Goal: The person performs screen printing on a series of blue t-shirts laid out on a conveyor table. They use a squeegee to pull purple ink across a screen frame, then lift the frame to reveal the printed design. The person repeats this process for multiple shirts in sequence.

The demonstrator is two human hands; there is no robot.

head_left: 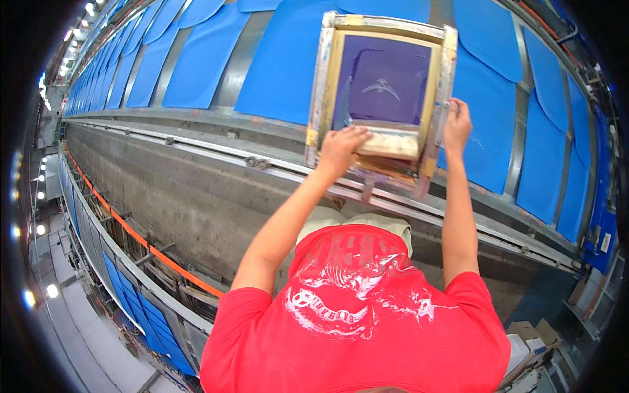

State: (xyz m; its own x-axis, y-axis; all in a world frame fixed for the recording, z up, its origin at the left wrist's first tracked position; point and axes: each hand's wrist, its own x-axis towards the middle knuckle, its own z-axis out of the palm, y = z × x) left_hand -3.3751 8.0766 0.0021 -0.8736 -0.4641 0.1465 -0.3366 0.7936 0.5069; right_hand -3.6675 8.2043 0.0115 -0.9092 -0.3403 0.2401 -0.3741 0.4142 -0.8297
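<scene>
A screen printing frame (448,62) with worn, tape-covered sides lies over a blue fabric panel ahead of me. Inside its yellowish border is a dark purple mesh (393,62), wet-looking, with a small pale curved design. Across the near end of the mesh lies a squeegee (392,144) with a pale wooden handle. My left hand (343,148) is closed round the left part of that handle. At the frame's right side, my right hand (458,123) grips the edge with bent fingers. The squeegee's blade is hidden beneath its handle.
Blue fabric panels (203,65) lie in a row along the long table, left and right of the frame. A metal rail (216,149) runs along the table's near edge. An aisle floor (164,190) separates it from another table with an orange strip (157,255). Cardboard boxes (527,340) stand at lower right.
</scene>
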